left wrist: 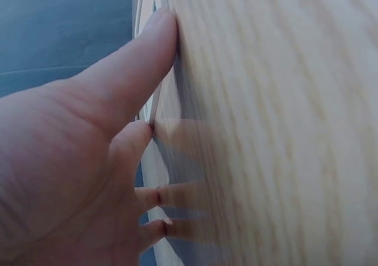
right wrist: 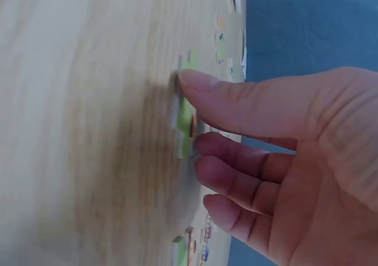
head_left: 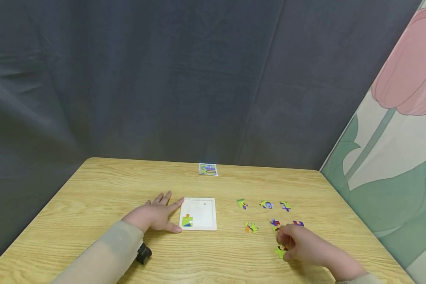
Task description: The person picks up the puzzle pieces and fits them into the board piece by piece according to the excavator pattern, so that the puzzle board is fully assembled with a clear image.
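I can read no text, label, brand, number or sign in any view. The card (head_left: 208,169) on my table (head_left: 198,260) bears a print too small for me to make out; the pieces (head_left: 251,227) show coloured patterns, nothing legible.

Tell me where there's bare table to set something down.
The wood tabletop is bare on the near side of the puzzle tray, between tray and picture card, and left of the left hand. It's crowded around the right hand, among the jigsaw pieces.
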A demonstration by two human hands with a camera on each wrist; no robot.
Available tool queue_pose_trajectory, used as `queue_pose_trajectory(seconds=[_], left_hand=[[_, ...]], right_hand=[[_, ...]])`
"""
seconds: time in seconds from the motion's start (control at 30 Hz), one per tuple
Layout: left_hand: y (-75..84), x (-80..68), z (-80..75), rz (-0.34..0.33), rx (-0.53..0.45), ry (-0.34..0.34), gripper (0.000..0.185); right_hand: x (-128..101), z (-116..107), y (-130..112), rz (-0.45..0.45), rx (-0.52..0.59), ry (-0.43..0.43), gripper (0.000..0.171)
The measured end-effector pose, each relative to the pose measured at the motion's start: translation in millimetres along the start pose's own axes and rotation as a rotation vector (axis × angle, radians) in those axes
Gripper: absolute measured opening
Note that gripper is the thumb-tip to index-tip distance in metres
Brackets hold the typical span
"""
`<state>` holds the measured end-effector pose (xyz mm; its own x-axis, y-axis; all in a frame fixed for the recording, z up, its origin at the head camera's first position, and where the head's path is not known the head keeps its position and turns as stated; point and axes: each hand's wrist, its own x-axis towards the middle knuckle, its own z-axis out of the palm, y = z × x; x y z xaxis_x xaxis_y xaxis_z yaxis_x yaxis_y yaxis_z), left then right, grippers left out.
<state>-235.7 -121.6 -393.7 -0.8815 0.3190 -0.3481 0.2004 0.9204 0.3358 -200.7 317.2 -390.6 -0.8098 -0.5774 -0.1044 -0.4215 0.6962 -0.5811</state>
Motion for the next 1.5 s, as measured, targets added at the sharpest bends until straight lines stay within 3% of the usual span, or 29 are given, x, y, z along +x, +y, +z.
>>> queue_pose_trajectory(seconds=[0.4, 0.87, 1.0, 1.27, 1.4, 1.5], left_hand=[[0.6, -0.2, -0.5, 0.001, 0.0, -0.002, 0.096], [-0.6, 0.5, 0.6, 0.003, 0.0, 0.006, 0.097], [-2.4, 3.4, 2.3, 0.004, 0.006, 0.001, 0.099], [-15.6, 19.1, 13.9, -0.001, 0.014, 0.029, 0.104], [-16.9, 19.8, 14.8, 0.004, 0.002, 0.035, 0.105], [-14.0, 16.6, 12.2, -0.002, 0.005, 0.029, 0.104]], right_hand=[[-4.9, 4.5, -0.2, 0.102, 0.001, 0.016, 0.036], [-5.6, 3.7, -0.8, 0.065, 0.016, 0.022, 0.032], [-4.8, 3.3, 1.1, 0.034, 0.063, 0.021, 0.027], [3.1, 3.8, 0.8, -0.111, 0.16, 0.009, 0.021], [9.7, 0.7, -5.7, -0.2, 0.237, -0.015, 0.017], [15.3, -2.2, -13.3, -0.212, 0.262, -0.027, 0.015]])
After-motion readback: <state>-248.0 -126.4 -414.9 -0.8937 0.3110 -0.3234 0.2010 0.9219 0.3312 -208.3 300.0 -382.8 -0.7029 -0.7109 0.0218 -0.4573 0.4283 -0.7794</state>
